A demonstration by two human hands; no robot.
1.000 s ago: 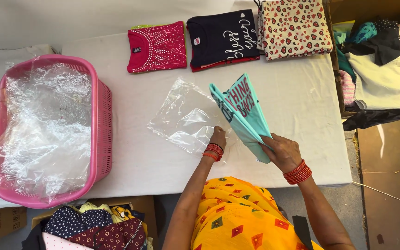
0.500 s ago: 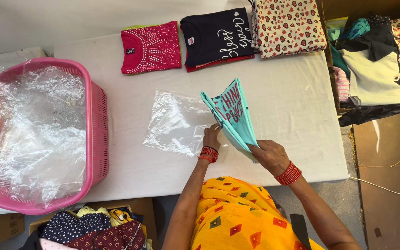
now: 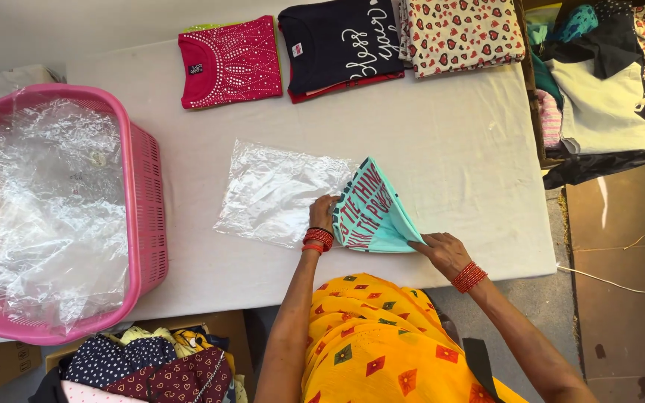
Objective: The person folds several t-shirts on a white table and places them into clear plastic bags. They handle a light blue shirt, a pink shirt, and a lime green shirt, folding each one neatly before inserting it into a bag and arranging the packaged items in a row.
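A folded teal shirt [image 3: 373, 215] with dark lettering is held tilted above the white table [image 3: 457, 157]. My left hand [image 3: 322, 215] grips its left edge, right at the open end of a clear plastic bag [image 3: 274, 192] lying flat on the table. My right hand [image 3: 442, 252] holds the shirt's lower right corner near the table's front edge. Both wrists carry red bangles.
A pink basket [image 3: 147, 201] full of clear plastic bags stands at the left. Folded shirts lie along the far edge: a magenta one [image 3: 229, 63], a navy one [image 3: 341, 45], a heart-print one [image 3: 460, 33]. Piled clothes [image 3: 599, 97] sit at the right, more garments [image 3: 143, 366] below the table.
The teal shirt has come down from an upright hold toward the table, with its left edge now at the plastic bag's opening. Both hands moved lower with it.
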